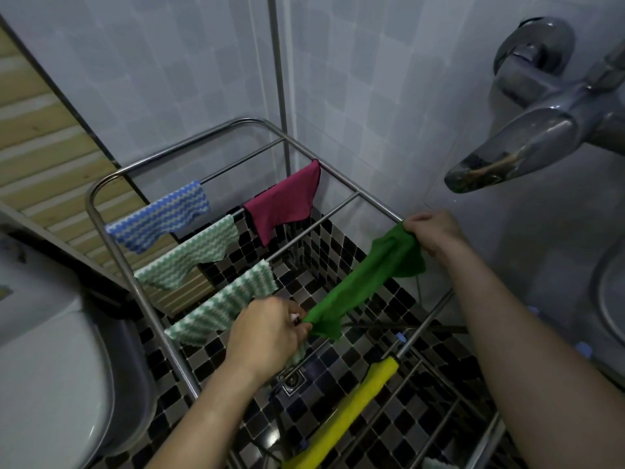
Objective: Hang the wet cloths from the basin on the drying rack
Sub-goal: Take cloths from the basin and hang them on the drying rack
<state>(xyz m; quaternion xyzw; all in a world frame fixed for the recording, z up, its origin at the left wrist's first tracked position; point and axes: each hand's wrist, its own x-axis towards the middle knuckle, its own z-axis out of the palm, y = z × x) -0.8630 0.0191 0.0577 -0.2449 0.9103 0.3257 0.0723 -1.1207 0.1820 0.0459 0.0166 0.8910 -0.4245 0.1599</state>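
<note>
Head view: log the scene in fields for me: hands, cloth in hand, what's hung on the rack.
left hand: pinches lower end of green cloth
right hand: grips its upper end
green cloth: stretched between both hands above the drying rack, not draped yet
hung: blue zigzag cloth, far green zigzag cloth, near green zigzag cloth, magenta cloth, yellow cloth

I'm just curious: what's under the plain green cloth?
Checkered floor tiles lie below, seen through the drying rack. The tiles right behind the green cloth are covered.
</note>
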